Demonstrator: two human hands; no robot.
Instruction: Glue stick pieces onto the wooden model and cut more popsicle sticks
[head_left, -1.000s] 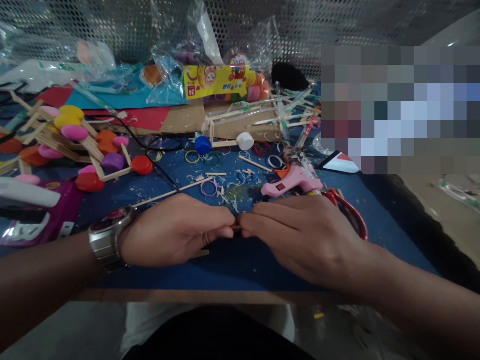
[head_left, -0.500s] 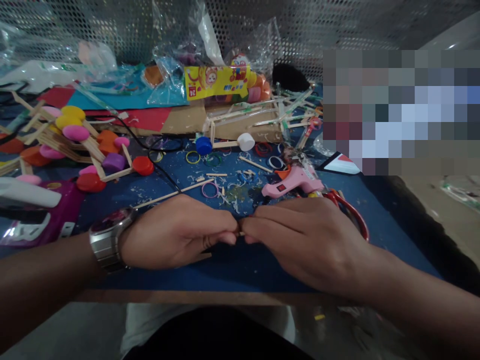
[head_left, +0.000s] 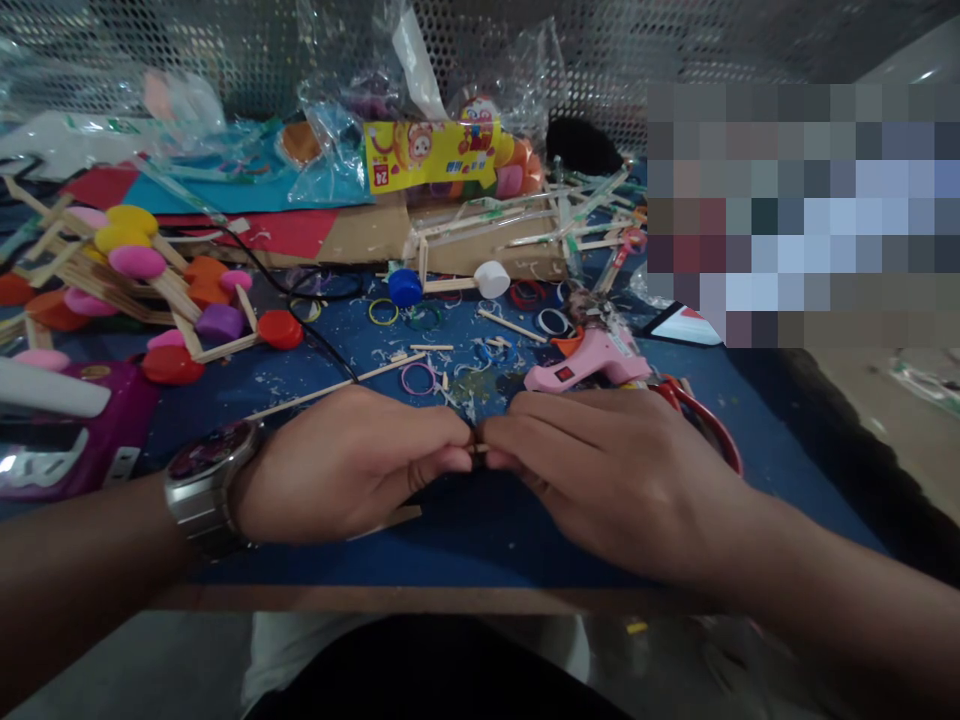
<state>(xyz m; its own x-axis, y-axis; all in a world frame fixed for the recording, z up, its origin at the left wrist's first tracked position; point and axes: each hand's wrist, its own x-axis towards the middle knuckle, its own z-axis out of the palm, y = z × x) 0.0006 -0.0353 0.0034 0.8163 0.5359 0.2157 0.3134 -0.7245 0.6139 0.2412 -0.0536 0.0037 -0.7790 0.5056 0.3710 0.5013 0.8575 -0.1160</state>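
Left hand [head_left: 352, 465] and right hand [head_left: 615, 475] meet fingertip to fingertip low over the near edge of the blue-covered table [head_left: 465, 540]. Both pinched shut on one thin wooden stick [head_left: 478, 449]; only a short bit shows in the gap between the thumbs, the rest is hidden under the fingers. A second flat wooden stick end [head_left: 394, 518] pokes out under the left palm, lying on the table. Silver metal wristwatch [head_left: 202, 480] on the left wrist.

Just behind the right hand: pink hot glue gun [head_left: 589, 360] lying on its side, orange nozzle pointing left. Red-handled scissors [head_left: 705, 425] partly covered by the right hand.

Behind the left hand: long thin wooden skewer [head_left: 330, 385] lying diagonally, purple rubber band [head_left: 418, 377] near it, more coloured bands and wood shavings scattered around.

Further back: blue plastic bottle cap [head_left: 406, 287] and white plastic bottle cap [head_left: 492, 279] joined by a stick. Far left: a stick frame with coloured bottle caps [head_left: 150, 290].
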